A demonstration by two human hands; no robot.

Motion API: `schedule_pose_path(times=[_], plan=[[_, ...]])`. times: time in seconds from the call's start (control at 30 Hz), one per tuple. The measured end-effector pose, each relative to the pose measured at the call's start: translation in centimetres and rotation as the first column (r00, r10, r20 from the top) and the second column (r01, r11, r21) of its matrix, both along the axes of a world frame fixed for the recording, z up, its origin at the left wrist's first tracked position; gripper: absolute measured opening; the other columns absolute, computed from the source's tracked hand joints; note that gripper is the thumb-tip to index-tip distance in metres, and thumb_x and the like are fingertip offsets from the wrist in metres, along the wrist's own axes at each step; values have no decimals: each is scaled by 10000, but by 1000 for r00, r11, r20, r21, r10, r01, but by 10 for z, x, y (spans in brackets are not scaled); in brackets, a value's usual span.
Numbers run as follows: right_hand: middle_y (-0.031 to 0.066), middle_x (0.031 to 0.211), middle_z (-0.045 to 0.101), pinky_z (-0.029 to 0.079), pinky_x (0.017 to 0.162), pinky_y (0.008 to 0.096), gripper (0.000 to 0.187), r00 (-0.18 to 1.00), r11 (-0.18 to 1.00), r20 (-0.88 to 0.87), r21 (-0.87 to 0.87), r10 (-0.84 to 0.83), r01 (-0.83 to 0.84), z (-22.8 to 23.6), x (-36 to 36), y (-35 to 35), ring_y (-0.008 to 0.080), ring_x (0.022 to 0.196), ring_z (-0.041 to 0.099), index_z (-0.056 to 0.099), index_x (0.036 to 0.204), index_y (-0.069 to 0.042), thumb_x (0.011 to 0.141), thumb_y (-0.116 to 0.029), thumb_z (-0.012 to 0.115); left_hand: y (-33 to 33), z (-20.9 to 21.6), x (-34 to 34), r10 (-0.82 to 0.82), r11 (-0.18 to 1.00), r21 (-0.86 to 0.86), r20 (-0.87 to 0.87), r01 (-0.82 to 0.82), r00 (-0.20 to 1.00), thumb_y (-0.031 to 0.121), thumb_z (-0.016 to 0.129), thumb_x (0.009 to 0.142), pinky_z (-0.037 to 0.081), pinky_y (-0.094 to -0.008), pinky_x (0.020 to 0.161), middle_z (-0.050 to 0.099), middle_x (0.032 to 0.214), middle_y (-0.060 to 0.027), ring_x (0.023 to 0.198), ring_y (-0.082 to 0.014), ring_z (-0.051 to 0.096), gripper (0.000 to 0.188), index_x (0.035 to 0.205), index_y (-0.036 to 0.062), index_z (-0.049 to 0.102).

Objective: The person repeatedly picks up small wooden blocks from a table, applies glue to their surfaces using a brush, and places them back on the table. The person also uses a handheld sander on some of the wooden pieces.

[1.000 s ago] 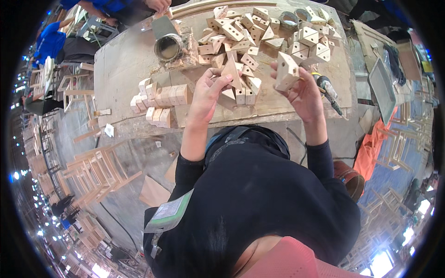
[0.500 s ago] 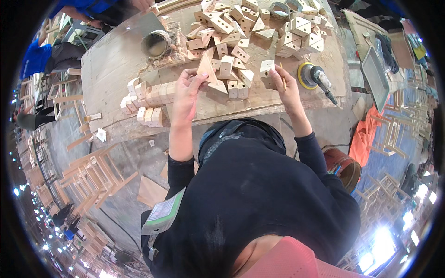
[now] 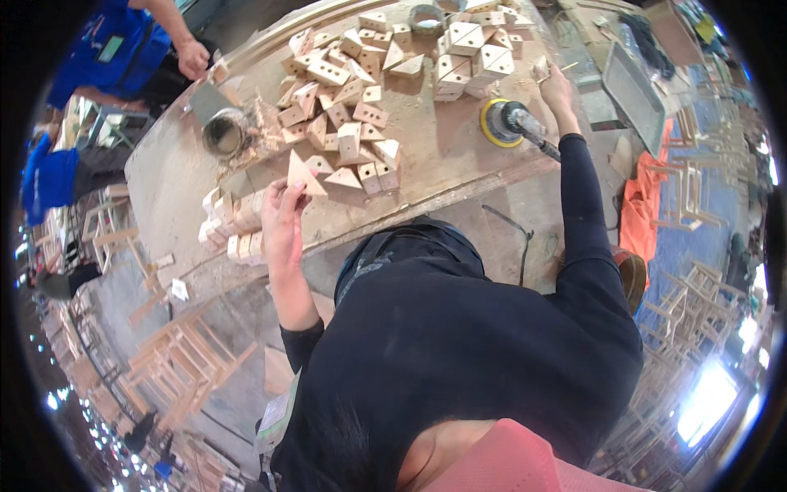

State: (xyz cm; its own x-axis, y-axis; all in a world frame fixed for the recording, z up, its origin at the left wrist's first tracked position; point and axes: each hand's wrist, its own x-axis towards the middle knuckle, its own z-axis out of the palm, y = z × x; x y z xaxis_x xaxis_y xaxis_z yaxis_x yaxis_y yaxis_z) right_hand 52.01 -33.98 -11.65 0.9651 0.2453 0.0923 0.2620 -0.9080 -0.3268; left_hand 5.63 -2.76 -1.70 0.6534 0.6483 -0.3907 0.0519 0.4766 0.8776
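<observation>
My left hand (image 3: 283, 220) is closed on a triangular wooden block (image 3: 304, 175), pinched with one point up, just left of a loose heap of drilled wooden blocks (image 3: 348, 139). At the right end of the bench, my right hand (image 3: 557, 92) is closed on a thin wooden stick (image 3: 571, 66). A small wooden block (image 3: 541, 70) shows at its fingertips, partly hidden and blurred. Between that hand and the heap stands a neat stack of drilled triangular blocks (image 3: 466, 61). Just below the right hand, a sander with a yellow-rimmed pad (image 3: 502, 123) lies on the bench.
The wooden workbench (image 3: 426, 176) carries a row of blocks (image 3: 238, 215) near its front left edge. A round container (image 3: 224, 135) stands in sawdust at left, with another (image 3: 426, 20) at the back. A co-worker's hand (image 3: 193, 60) is at the far left edge.
My right hand has swung far right and away from me, past the sander, with the stick and block. My left hand keeps the triangular block. The whole view has shifted; a co-worker's arm shows more.
</observation>
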Motion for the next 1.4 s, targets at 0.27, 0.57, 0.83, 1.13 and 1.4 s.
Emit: schedule_pose_path(times=[0.27, 0.57, 0.83, 1.13, 1.4], plan=[[175, 1159, 633, 465, 894, 401, 496, 991, 987, 124, 142, 59, -77, -19, 1, 10, 327, 1068, 608, 568, 1253, -106, 902, -456, 561, -16, 11, 7, -26, 999, 31, -37, 27, 999, 134, 616, 881, 448, -262, 857, 649, 1109, -160, 920, -119, 593, 249, 1082, 30, 511], [53, 1071, 682, 496, 780, 287, 326, 820, 602, -17, 688, 572, -406, 55, -227, 83, 175, 920, 644, 611, 1185, -90, 873, -7, 570, -28, -1, 0, 35, 999, -1, -78, -35, 996, 147, 609, 883, 446, -266, 874, 646, 1124, -150, 926, -123, 591, 298, 1128, 15, 503], [199, 988, 687, 521, 792, 348, 512, 745, 891, -515, 383, 424, -243, -6, -271, 144, 267, 940, 674, 619, 1163, -7, 835, -398, 663, -27, -2, 5, 6, 1000, 13, -34, -5, 999, 151, 619, 875, 443, -261, 856, 656, 1105, -148, 915, -113, 591, 267, 1083, 29, 506], [181, 1038, 683, 505, 851, 353, 592, 637, 862, -586, 408, 501, -302, -15, -267, 142, 279, 954, 669, 588, 1225, 1, 762, -339, 730, -21, -11, -13, 31, 996, -84, 17, -30, 999, 138, 652, 864, 448, -253, 818, 671, 1061, -129, 901, -100, 584, 267, 1061, 38, 502], [92, 1124, 654, 521, 794, 288, 398, 713, 542, -249, 813, 655, -214, 18, -292, 126, 169, 1015, 630, 636, 1121, -52, 732, 30, 651, -18, -15, -17, 37, 993, -111, 27, -34, 999, 145, 659, 866, 443, -243, 817, 682, 1040, -119, 890, -94, 590, 259, 1047, 48, 502]])
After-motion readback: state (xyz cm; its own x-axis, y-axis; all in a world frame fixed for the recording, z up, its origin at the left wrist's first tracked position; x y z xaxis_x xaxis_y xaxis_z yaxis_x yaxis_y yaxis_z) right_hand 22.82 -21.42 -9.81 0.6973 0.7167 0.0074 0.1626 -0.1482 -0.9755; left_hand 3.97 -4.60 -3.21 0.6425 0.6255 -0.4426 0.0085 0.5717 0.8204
